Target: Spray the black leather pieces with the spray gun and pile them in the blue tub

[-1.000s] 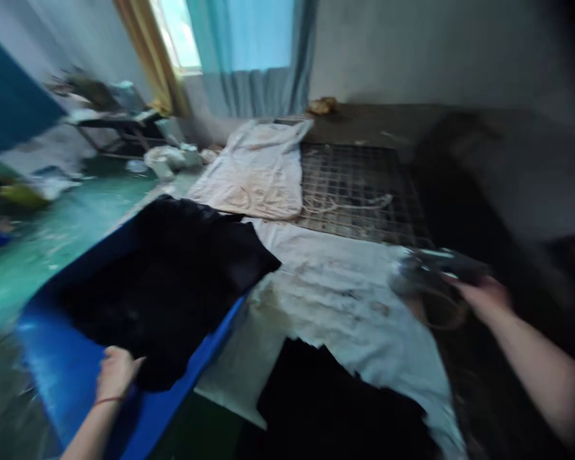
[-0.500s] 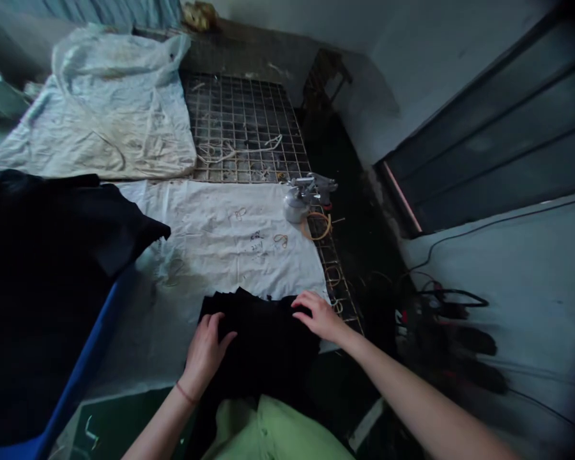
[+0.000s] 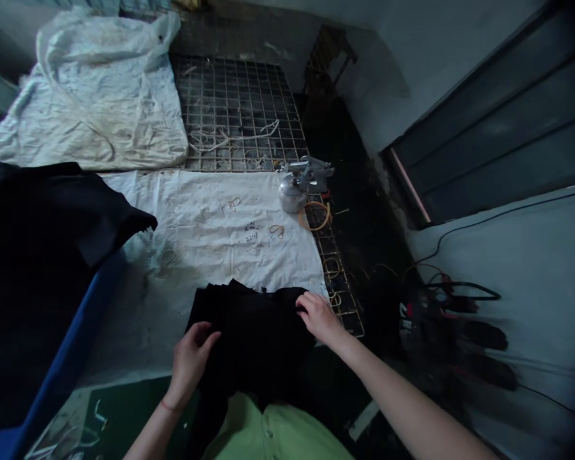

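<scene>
A stack of black cloth pieces (image 3: pixel 253 335) lies in front of me at the near edge of the white sheet, its far edge jagged with layers. My left hand (image 3: pixel 188 358) rests at the cloth's left side, fingers curved and thumb apart from them, with nothing visible between. At the right corner, my right hand (image 3: pixel 320 317) pinches the cloth edge between thumb and fingers. The lower part of the cloth runs down to my green shirt and blends into the dark there.
A metal spray gun with cup (image 3: pixel 294 188) and a tape ring (image 3: pixel 315 216) stand at the right of the white sheet (image 3: pixel 211 223). More black cloth (image 3: pixel 33 255) fills a blue bin (image 3: pixel 71 338) at left. Wire mesh (image 3: pixel 244 96) lies behind; cables and dark equipment (image 3: pixel 479 332) are at right.
My left hand has shifted left and slightly down along the cloth. The right hand's thumb and fingers have drawn closer together on the corner. The view has tilted slightly.
</scene>
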Available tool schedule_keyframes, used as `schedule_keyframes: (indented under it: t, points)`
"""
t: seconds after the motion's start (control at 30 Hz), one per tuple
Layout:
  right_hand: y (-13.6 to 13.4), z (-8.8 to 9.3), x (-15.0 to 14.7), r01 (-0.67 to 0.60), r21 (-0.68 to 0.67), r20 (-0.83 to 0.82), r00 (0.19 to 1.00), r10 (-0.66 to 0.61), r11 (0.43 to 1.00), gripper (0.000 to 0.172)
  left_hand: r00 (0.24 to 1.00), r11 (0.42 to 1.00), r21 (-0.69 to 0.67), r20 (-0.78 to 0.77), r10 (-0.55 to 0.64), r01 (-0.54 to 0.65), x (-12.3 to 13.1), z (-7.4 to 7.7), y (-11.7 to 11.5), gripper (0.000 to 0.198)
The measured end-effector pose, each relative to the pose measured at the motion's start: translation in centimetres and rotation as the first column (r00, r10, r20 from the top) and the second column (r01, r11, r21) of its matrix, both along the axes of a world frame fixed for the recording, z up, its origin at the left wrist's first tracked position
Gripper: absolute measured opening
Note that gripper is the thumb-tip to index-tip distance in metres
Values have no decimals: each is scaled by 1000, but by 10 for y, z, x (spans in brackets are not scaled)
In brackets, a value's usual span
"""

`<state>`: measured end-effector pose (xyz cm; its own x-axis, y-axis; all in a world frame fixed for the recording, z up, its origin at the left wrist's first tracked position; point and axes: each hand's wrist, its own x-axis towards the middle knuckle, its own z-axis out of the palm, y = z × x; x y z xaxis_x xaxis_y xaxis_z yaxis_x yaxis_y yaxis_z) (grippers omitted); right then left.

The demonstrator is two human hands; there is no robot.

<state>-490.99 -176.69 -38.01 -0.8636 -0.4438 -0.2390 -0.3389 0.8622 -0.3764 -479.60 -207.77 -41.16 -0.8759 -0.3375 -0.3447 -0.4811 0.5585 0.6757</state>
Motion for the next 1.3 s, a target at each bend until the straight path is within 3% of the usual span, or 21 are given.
schedule_keyframes:
  t: [0.1,0.2,0.3,0.4,0.47,0.53,0.6,0.7,0.8,0.87,0.97,1.1,1.3]
  points:
    - [-19,17,5,-46,1,-115,992,46,999,37,972,984,-164,-210,-108,74,7,9,9,21]
    - [-63,16,8,-252,-178,-139,963,229,951,46,885,913,-367,-346,-310,177,7,22,15,13]
    - [-103,3,11,-454,-283,-82,889,450,845,43,803,859,-344,-338,-490,379,10,30,11,9]
    - [-110,5,14,-489,-262,76,849,523,832,17,808,848,-217,-260,-528,484,15,35,-4,8]
    - [-100,18,17,-418,-273,257,836,485,866,7,858,877,-70,-183,-479,475,18,37,-14,13]
    - [-89,32,20,-294,-311,418,812,408,904,11,912,904,124,-95,-399,409,17,36,-22,19]
    - [-88,35,20,-176,-292,437,850,295,940,12,956,930,223,-39,-292,293,11,27,-27,20]
    - [-101,16,16,-73,-79,239,967,90,994,12,982,982,76,-82,-169,175,-4,5,-29,18]
    - [-116,-11,13,-24,78,88,996,17,997,15,973,978,-131,-144,-181,162,-18,-15,-28,16]
    - [-120,-20,15,-5,80,-12,1000,6,997,18,954,955,-236,-196,-226,178,-24,-20,-29,12]
    - [-121,-20,19,1,26,-132,991,3,1000,29,910,916,-329,-263,-322,229,-26,-18,-32,5]
    - [-120,-18,21,7,-13,-150,989,-9,1000,29,887,916,-268,-277,-371,299,-27,-17,-36,7]
    - [-125,-25,25,79,-69,-156,984,-89,994,14,934,969,-59,-258,-246,239,-27,-22,-37,22]
